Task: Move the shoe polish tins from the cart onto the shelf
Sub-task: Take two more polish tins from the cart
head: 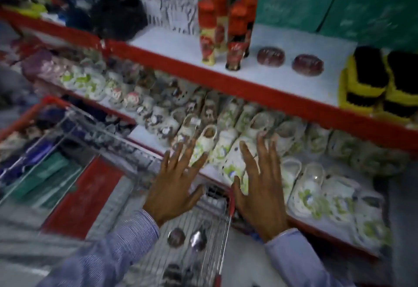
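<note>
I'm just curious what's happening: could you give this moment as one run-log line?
left hand: open, empty | right hand: open, empty | shelf: two tins | cart: tins remain

The whole picture is smeared, so no words on anything can be read. The round dark tins in the wire cart (176,237) are fuzzy, and the lowest one (173,274) is cut by the bottom edge. The yellow and black brushes (371,78) run off the right edge. The tall red-capped bottles' (235,35) labels are blurry.
</note>
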`<state>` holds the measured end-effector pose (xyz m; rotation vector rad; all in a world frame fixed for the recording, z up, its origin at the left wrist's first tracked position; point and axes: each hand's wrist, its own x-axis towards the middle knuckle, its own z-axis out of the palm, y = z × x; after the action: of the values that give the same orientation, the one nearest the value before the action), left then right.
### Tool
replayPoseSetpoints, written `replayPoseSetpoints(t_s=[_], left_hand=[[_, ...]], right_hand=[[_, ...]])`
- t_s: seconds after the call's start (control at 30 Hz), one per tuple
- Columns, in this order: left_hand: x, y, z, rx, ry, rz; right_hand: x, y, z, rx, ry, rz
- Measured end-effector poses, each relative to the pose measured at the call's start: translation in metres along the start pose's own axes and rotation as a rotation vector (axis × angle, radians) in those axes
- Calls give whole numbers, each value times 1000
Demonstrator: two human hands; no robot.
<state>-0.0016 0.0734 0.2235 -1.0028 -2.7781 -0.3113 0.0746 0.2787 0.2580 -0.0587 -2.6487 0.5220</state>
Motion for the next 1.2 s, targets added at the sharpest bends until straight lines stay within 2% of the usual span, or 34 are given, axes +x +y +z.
replayPoseSetpoints(t_s=[0.2, 0.3, 0.43, 0.53, 0.67, 0.8, 1.0, 1.1, 1.2], left_hand=[[-85, -31, 93, -195, -361, -300], [-118, -46, 153, -335, -526, -458], [-144, -66, 222, -335, -806, -554], [-150, -82, 266, -314, -912, -526], [-145, -92, 308, -311, -999, -294], [-148, -95, 332, -257, -939, -175], [-139, -105, 318, -297, -847, -238], [-117, -107, 278, -393, -702, -330], [-93, -105, 221, -461, -490, -332]], right_hand=[[-75, -11, 110, 41, -355, -21], [-103, -12, 179, -15, -670, 130], [-128, -9, 257, -99, -1002, 381], [-140, -6, 301, -114, -1123, 555], [-152, -3, 346, -126, -1163, 531], [-159, 1, 373, -200, -1194, 505], [-146, 6, 371, -223, -1164, 446], [-109, 0, 341, -107, -1119, 516], [-68, -9, 289, 2, -1062, 444]])
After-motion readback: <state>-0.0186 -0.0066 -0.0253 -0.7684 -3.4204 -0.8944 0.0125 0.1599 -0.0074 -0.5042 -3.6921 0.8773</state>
